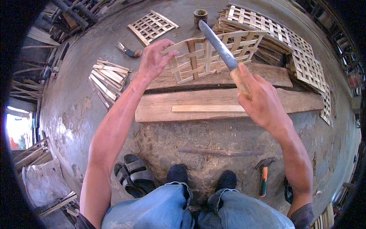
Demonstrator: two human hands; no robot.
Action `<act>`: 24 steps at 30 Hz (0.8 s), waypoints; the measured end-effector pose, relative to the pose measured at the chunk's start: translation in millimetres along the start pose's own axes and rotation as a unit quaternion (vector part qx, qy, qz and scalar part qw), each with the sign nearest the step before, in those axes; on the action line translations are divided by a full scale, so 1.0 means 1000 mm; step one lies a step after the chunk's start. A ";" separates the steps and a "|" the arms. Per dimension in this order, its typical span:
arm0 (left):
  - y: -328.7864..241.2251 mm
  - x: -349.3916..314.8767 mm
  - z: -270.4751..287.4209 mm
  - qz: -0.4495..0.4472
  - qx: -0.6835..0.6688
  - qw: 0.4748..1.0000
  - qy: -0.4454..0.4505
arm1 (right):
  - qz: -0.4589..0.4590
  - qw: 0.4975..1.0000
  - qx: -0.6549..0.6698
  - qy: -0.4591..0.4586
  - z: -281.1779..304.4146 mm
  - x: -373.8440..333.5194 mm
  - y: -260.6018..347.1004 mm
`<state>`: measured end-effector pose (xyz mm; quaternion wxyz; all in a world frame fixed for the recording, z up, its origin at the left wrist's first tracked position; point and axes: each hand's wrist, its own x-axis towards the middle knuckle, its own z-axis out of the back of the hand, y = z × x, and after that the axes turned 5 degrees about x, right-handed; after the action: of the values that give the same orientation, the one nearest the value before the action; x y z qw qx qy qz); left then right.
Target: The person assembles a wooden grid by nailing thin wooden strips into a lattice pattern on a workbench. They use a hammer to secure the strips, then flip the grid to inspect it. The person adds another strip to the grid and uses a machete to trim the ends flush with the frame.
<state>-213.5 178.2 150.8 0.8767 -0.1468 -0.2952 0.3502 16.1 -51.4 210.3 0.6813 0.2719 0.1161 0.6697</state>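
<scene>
My left hand [155, 57] is closed on the left end of a woven lattice panel [207, 58] made of pale flat strips. The panel stands tilted above a thick wooden plank, with one darker brown upright strip in its weave. In my right hand [264, 98] is a knife [220, 46], gripped by its pale wooden handle. Its long dark blade points up and to the left, crossing in front of the panel's top edge; I cannot tell whether it touches. A single flat wooden strip [206, 108] lies on the nearer plank [152, 110], partly behind my right hand.
Finished lattice panels [305, 57] are stacked at right, and another panel [152, 26] lies at far left. Loose strips [110, 76], a second blade tool [129, 50] and a dark cup [200, 17] sit around. Near my feet are a hammer [264, 173], a long stick [221, 152] and sandals [139, 171].
</scene>
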 end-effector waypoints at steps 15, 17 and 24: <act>-0.001 0.003 -0.002 0.027 -0.005 1.000 0.000 | -0.040 0.999 -0.004 -0.025 0.018 -0.001 -0.017; 0.005 0.000 -0.002 0.001 0.023 0.999 -0.027 | -0.020 1.000 -0.012 -0.021 0.016 0.001 -0.020; -0.004 0.002 0.000 0.006 0.011 1.000 -0.007 | -0.019 0.999 -0.012 -0.030 0.016 0.003 -0.024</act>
<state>-210.6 177.2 153.6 0.8740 -0.1362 -0.2968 0.3597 44.6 -50.9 211.2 0.7005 0.2815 0.0924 0.6492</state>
